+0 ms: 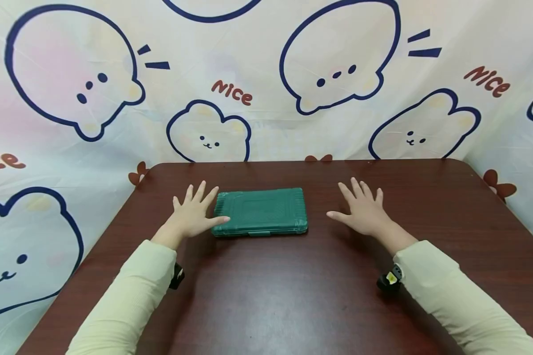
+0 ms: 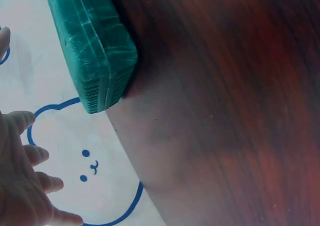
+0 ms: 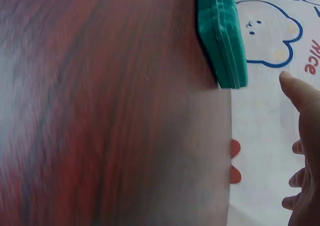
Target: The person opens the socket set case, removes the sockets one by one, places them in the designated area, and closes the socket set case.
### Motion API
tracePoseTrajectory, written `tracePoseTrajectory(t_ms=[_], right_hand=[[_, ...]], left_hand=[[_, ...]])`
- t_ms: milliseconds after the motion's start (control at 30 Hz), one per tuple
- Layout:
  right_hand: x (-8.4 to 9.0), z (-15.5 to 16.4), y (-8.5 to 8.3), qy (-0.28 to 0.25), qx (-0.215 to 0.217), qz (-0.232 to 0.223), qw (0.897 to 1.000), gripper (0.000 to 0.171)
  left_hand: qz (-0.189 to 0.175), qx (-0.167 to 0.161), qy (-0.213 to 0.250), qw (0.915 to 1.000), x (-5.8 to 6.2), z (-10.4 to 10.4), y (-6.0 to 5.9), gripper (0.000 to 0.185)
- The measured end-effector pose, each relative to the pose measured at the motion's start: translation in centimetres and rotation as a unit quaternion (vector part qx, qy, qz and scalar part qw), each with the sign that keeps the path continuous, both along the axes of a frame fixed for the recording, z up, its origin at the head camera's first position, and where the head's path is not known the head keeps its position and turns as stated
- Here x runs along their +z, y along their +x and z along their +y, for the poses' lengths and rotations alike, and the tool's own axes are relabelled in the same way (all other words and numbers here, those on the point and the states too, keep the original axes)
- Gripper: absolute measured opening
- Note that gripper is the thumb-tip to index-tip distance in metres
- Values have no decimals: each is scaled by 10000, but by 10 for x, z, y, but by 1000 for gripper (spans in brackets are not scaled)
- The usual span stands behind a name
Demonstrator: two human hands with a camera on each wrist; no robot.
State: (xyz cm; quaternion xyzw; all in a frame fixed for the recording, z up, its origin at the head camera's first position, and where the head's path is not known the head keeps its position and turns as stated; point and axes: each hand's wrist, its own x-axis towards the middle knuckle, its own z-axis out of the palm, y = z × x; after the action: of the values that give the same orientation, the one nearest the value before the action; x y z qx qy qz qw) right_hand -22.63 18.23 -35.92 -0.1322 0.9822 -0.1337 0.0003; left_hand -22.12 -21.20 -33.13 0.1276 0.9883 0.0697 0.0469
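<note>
A flat green plastic case (image 1: 261, 212), its lid closed, lies on the dark wooden table (image 1: 266, 286). My left hand (image 1: 192, 214) is spread at the case's left end, its thumb overlapping the case's edge in the head view. To the right of the case, with a gap between, my right hand (image 1: 363, 211) hovers with fingers spread and holds nothing. In the left wrist view the ribbed end of the case (image 2: 95, 56) shows beyond the spread fingers. The right wrist view shows the opposite end of the case (image 3: 222, 41), apart from my right thumb.
Behind the table's far edge hangs a pale cloth (image 1: 266, 128) printed with blue-outlined bears and red lettering. It also runs along the left and right sides. A dark wrist device (image 1: 176, 276) sits at my left cuff, another wrist device (image 1: 390, 278) at my right.
</note>
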Motion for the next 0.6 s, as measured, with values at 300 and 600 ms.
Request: tracePoseTrajectory(t_ms=[300, 600], right_hand=[[-13, -33, -4, -182, 450, -111, 9988, 86], [-23, -58, -3, -475, 903, -171, 9946, 88]], left_hand=[[-156, -66, 230, 9996, -12, 0, -2, 92], [-407, -182, 429, 9981, -21, 5, -6, 91]])
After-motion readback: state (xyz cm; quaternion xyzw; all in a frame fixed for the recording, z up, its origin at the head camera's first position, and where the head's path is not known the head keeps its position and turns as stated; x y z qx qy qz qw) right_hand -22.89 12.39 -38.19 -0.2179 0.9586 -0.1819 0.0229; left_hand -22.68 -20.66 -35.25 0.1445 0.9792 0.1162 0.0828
